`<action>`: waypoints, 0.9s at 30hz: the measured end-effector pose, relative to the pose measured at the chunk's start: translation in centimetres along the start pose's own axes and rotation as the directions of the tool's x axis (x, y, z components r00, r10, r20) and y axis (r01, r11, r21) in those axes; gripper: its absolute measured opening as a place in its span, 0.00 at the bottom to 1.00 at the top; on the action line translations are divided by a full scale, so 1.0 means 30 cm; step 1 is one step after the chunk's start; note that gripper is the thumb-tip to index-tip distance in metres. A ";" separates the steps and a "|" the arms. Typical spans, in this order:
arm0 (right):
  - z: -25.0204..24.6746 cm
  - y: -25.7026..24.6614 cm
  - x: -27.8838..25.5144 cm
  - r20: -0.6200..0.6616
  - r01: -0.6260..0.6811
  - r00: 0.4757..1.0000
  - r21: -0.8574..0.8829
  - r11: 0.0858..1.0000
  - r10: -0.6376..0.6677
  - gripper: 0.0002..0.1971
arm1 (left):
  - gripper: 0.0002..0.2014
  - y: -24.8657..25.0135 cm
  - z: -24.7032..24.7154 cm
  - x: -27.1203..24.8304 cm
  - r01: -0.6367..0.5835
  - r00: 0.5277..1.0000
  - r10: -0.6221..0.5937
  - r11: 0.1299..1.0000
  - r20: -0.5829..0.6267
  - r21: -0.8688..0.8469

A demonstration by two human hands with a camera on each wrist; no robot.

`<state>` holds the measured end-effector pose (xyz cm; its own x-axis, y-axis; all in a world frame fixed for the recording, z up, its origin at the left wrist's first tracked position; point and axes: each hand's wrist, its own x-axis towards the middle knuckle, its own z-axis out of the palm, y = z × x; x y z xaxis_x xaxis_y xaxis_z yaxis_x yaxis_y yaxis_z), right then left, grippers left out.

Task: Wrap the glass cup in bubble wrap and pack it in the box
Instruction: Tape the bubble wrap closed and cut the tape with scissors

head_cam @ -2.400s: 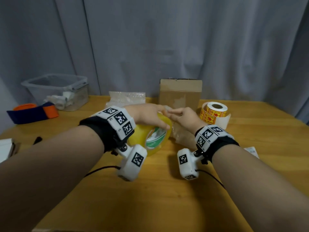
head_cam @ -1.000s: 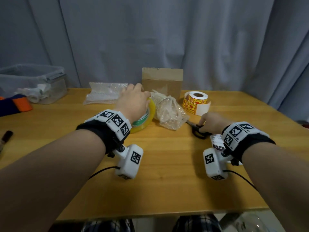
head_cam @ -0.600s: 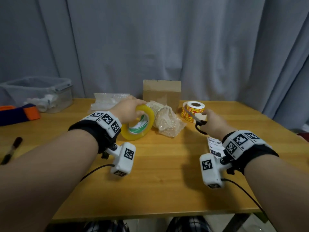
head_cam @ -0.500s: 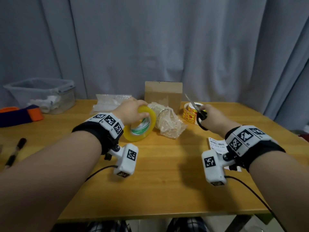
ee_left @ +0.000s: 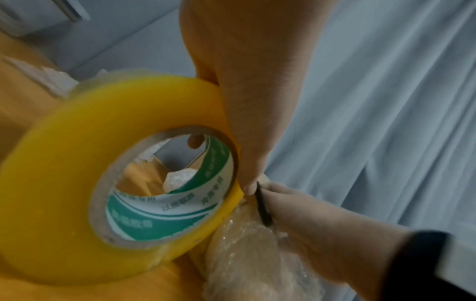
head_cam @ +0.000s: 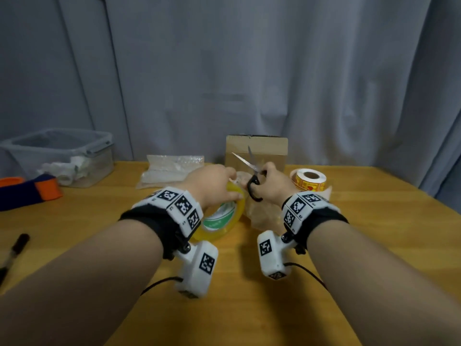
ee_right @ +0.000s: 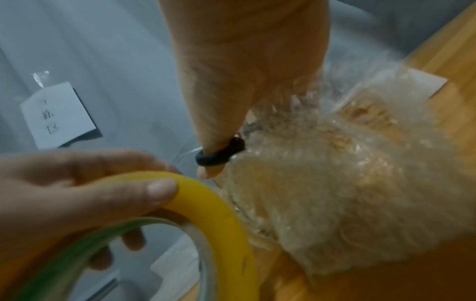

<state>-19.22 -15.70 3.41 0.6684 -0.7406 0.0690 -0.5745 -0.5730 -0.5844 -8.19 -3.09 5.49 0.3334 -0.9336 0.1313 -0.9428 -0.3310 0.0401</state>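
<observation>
The bubble-wrapped glass cup [head_cam: 264, 216] lies on its side on the wooden table [head_cam: 249, 308], partly hidden behind my hands. My left hand [head_cam: 219, 186] grips a yellow tape roll [head_cam: 222, 221] held on edge against the bundle, thumb on the outer rim and fingers through the core. My right hand [head_cam: 270, 182] holds black-handled scissors [head_cam: 249, 166], blades parted and pointing up and left over the roll. In the right wrist view the thumb sits in the scissor handle loop [ee_right: 219, 156] just above the wrapped cup [ee_right: 335, 183]. The cardboard box [head_cam: 257, 151] stands behind.
Spare bubble wrap sheets [head_cam: 172, 168] lie at the back, left of the box. A roll of yellow stickers [head_cam: 309, 181] sits at the right. A clear plastic bin [head_cam: 62, 156], an orange-and-blue item [head_cam: 30, 193] and a pen [head_cam: 17, 245] are on the left. A grey curtain hangs behind.
My right hand took the scissors off the table, raised them and brought them left beside the tape roll, blades now parted. My left hand kept hold of the roll against the bundle.
</observation>
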 end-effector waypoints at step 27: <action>0.006 0.039 0.051 0.079 -0.159 0.986 0.142 0.977 0.148 0.35 | 0.15 0.020 -0.071 0.087 0.199 0.888 -0.195 0.979 0.417 0.034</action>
<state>-18.78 -17.43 2.68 0.6111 -0.7872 -0.0830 -0.6006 -0.3928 -0.6964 -7.89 -5.42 7.98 0.4823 -0.8215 -0.3040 -0.8568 -0.5147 0.0315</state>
